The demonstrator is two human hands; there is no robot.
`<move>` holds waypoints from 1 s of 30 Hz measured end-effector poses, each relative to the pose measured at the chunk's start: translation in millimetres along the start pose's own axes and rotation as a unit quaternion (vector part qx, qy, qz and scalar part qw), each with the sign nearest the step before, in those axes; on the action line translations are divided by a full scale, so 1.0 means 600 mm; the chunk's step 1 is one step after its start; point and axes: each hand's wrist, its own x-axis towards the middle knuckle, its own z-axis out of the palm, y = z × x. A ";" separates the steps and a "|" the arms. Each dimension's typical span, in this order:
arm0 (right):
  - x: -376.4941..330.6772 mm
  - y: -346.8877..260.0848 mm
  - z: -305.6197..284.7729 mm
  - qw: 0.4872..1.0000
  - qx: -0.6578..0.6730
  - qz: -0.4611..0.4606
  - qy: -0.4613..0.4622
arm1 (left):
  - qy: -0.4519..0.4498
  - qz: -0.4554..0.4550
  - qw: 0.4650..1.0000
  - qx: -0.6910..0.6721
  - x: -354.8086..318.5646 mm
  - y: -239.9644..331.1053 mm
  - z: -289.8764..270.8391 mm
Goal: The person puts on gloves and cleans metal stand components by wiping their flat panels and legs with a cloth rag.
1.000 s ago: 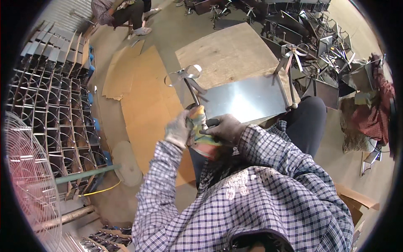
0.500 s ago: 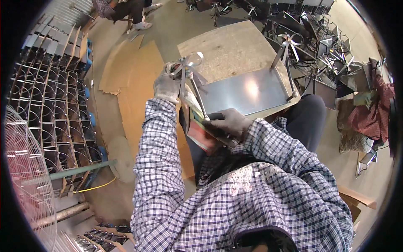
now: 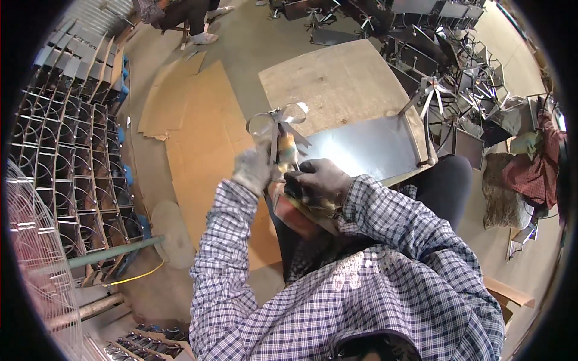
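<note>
From here I read the right hand (image 3: pixel 322 180)'s gloved fingers as bunched around the cloth (image 3: pixel 293 212); the left hand (image 3: pixel 253 170) is blurred, its grip beyond what I can tell. The soft, patterned cloth sits at the left end of the frame (image 3: pixel 355 147), which lies on the near part of the board (image 3: pixel 331 78). I judge the frame stiff, fairly light and slick, best held by its rods (image 3: pixel 428 141). The curled bands (image 3: pixel 295 112) look thin and springy, the sheet (image 3: pixel 385 141) flat, shiny, easily scratched; the board is rough wood.

Left grip (image 3: pixel 253 170) seemingly lower again

Metal panel (image 3: pixel 361 145) apparently on board (image 3: pixel 325 81)
</note>
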 end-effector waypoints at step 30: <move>-0.047 0.000 -0.003 0.946 0.203 0.106 0.228 | -0.116 -0.220 0.873 -0.419 -0.132 0.137 -0.124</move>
